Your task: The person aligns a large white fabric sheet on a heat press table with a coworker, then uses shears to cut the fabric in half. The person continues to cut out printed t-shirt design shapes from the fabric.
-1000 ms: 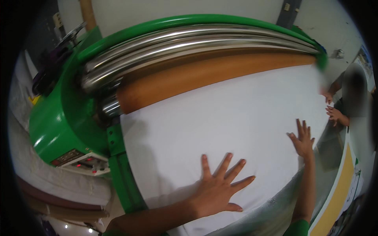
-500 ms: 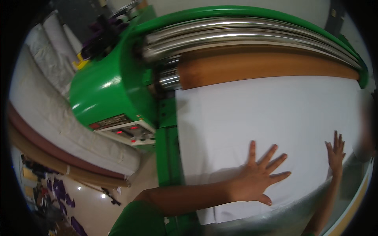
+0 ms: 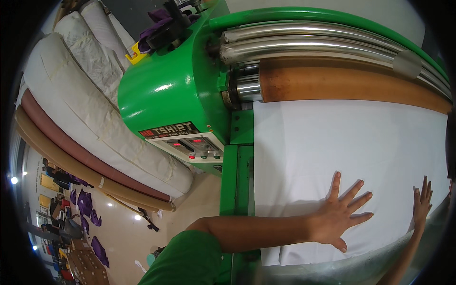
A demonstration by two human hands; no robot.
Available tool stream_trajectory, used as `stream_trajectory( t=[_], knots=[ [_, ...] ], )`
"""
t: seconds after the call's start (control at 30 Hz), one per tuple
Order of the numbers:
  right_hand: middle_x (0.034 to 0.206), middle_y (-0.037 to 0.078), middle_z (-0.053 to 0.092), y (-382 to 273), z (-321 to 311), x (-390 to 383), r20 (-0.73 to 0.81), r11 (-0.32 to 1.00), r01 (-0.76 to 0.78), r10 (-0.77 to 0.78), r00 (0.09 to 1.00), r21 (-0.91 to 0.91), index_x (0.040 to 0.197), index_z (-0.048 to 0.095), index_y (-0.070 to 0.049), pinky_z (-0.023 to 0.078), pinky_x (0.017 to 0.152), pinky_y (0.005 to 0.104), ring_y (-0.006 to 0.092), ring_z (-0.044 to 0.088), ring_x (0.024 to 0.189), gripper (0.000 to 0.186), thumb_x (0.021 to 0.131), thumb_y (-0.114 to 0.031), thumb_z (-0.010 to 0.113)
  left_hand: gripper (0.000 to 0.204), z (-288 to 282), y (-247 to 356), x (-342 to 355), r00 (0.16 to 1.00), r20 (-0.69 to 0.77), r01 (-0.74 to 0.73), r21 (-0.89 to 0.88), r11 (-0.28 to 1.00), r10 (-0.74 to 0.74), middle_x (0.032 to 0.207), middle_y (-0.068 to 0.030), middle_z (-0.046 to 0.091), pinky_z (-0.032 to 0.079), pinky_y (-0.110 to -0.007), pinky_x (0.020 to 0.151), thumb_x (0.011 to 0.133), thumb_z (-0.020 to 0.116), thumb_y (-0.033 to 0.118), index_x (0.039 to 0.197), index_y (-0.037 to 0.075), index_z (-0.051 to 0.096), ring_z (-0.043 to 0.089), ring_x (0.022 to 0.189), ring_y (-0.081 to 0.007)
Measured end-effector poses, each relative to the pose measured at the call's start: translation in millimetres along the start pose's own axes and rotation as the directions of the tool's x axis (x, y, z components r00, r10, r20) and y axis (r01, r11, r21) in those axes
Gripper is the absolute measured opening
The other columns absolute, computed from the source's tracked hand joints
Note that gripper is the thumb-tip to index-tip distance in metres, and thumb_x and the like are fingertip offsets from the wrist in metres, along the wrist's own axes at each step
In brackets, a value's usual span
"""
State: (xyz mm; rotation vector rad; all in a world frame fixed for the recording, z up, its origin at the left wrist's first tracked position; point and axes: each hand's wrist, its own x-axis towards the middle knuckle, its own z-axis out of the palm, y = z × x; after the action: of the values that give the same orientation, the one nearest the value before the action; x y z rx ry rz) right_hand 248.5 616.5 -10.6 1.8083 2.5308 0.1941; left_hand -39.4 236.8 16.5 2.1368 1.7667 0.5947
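My left hand (image 3: 339, 221) lies spread flat on a white sheet of fabric or paper (image 3: 346, 137), its bare forearm and green sleeve coming from the lower left. My right hand (image 3: 421, 206) rests open on the same sheet further right, fingers pointing away from me. The sheet's far edge runs under a tan-covered roller (image 3: 351, 83) of a green machine (image 3: 161, 80), with shiny steel rollers (image 3: 308, 50) above it. A control panel (image 3: 190, 148) with red displays and buttons is on the machine's left housing. The sheet's near edge lies over a translucent surface, slightly creased.
Large white, maroon and brown rolls (image 3: 95, 123) lie along the left, beside the machine. Purple cloth pieces (image 3: 85, 204) lie on the tiled floor (image 3: 185, 199), near cardboard boxes (image 3: 85, 266). Another person's fingertips (image 3: 449, 190) show at the far right edge.
The view has swung left, so the machine and both hands sit further right and more rolls and floor show. Both hands stay spread on the sheet. The co-worker has mostly left view.
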Motion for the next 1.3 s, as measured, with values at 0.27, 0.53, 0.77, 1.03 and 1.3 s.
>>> stream_trajectory(
  t=[0.27, 0.53, 0.77, 1.03, 1.3],
  knots=[
    [0.180, 0.010, 0.018, 4.4, 7.6, 5.4, -0.020, 0.998, 0.045, -0.044, 0.999, 0.031, 0.171, 0.025, -0.040, 0.003, 0.123, 0.0771, 0.0425, 0.010, 0.165, 0.079, 0.102, -0.075, 0.042, 0.125, 7.9, -3.7, -1.1, 1.000, -0.019, 0.013, 0.023, 1.000, -0.012, 0.178, -0.0178, 0.016, 0.004, -0.092, 0.111, 0.074, 0.078, 0.079, 0.171, 0.018, 0.029, -0.002, 0.164, -0.0483],
    [0.180, 0.010, 0.017, 15.9, -7.0, -10.2, -0.009, 0.980, 0.088, -0.088, 0.996, 0.179, 0.172, 0.026, -0.029, 0.005, 0.126, 0.0722, 0.0407, 0.011, 0.165, 0.079, 0.105, -0.065, 0.048, 0.122, -11.3, 2.3, 4.0, 0.997, 0.048, 0.057, 0.043, 0.997, -0.059, 0.178, -0.0155, 0.019, 0.009, -0.093, 0.109, 0.077, 0.080, 0.073, 0.171, 0.016, 0.027, 0.007, 0.164, -0.0453],
    [0.180, 0.013, 0.016, -27.5, -35.8, -20.3, 0.068, 0.990, 0.020, -0.029, 0.997, 0.139, 0.171, 0.028, -0.026, 0.008, 0.126, 0.0733, 0.0402, 0.009, 0.166, 0.095, 0.096, -0.080, 0.051, 0.110, -29.2, 6.7, 8.5, 0.976, 0.195, 0.063, 0.175, 0.983, -0.097, 0.178, -0.0177, 0.015, 0.006, -0.094, 0.107, 0.086, 0.066, 0.079, 0.170, 0.018, 0.028, 0.005, 0.163, -0.0493],
    [0.178, 0.018, 0.017, -29.3, -49.4, -33.4, 0.100, 0.991, 0.011, -0.025, 0.995, 0.133, 0.171, 0.026, -0.025, 0.011, 0.125, 0.0749, 0.0453, 0.013, 0.164, 0.104, 0.091, -0.089, 0.046, 0.109, -30.2, 8.4, 11.9, 0.952, 0.279, 0.056, 0.240, 0.969, -0.124, 0.178, -0.0222, 0.011, 0.003, -0.095, 0.105, 0.089, 0.059, 0.083, 0.171, 0.019, 0.028, 0.002, 0.161, -0.0554],
    [0.178, 0.019, 0.018, -30.3, -49.7, -31.8, 0.138, 0.991, 0.022, -0.040, 0.990, 0.133, 0.171, 0.026, -0.026, 0.011, 0.125, 0.0749, 0.0453, 0.010, 0.164, 0.108, 0.089, -0.093, 0.044, 0.114, -26.7, 4.0, 10.1, 0.943, 0.298, 0.060, 0.279, 0.958, -0.146, 0.178, -0.0237, 0.009, 0.002, -0.094, 0.105, 0.087, 0.055, 0.088, 0.172, 0.018, 0.025, 0.000, 0.161, -0.0565]
  ],
)
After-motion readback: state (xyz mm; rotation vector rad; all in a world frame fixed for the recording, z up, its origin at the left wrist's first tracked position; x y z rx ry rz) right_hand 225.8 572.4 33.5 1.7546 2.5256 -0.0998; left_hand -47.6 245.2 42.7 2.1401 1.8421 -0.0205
